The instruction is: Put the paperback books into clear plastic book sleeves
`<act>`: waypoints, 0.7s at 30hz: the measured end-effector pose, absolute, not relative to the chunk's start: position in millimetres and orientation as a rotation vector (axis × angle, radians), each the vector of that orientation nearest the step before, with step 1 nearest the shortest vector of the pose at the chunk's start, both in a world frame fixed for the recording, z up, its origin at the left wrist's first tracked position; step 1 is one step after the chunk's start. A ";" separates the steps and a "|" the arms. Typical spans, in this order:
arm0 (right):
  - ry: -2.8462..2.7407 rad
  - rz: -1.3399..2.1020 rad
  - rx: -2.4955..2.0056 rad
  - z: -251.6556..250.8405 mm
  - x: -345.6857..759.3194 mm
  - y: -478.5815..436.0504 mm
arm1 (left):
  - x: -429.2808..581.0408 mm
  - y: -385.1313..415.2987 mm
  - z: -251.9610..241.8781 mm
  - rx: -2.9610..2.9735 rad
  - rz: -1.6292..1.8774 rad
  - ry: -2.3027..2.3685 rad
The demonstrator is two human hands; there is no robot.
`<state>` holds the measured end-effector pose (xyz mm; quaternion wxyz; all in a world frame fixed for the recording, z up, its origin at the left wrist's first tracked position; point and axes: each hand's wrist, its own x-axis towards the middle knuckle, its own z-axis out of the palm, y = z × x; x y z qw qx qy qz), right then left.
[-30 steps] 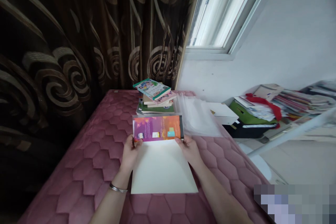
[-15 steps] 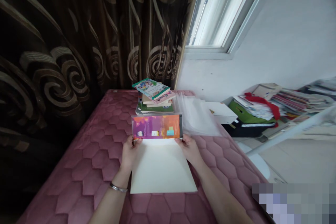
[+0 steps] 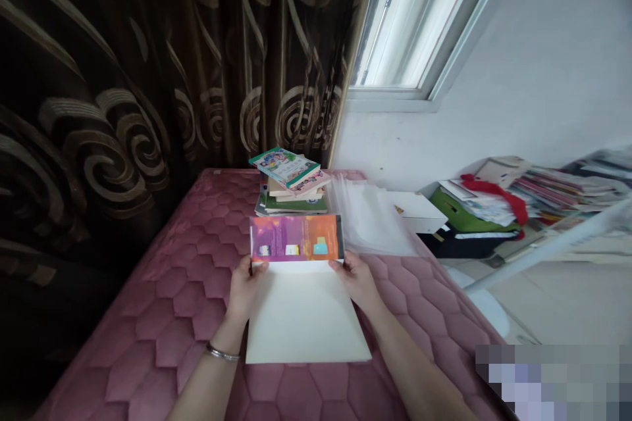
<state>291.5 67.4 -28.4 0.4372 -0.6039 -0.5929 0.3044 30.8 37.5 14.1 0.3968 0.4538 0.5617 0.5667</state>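
Note:
A book point(image 3: 303, 312) with a blank cream-white face lies before me, its long side running away from me. Along its far edge a purple and orange printed flap point(image 3: 291, 237) stands up, shiny as if under clear plastic. My left hand point(image 3: 247, 286) grips the left corner of the fold, thumb on top and fingers underneath. At the right corner my right hand point(image 3: 358, 279) pinches the same fold, thumb on the white face. Both hands are closed, and their fingertips beneath are hidden.
Everything rests on a pink quilted surface point(image 3: 197, 296). Beyond the flap stands a stack of books point(image 3: 286, 174). Clear plastic sleeves point(image 3: 372, 217) lie at its right, beside a white box point(image 3: 419, 210). Piled papers point(image 3: 548, 187) and a green bag point(image 3: 451, 207) sit further right.
The flap's left edge has shifted slightly to the right, and the clear margin there shows less. Both hands stay in almost the same place on the fold.

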 end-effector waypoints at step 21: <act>-1.474 0.583 -1.592 -22.0 285.8 63.2 | 27.0 47.4 0.8 1.242 1.424 1.483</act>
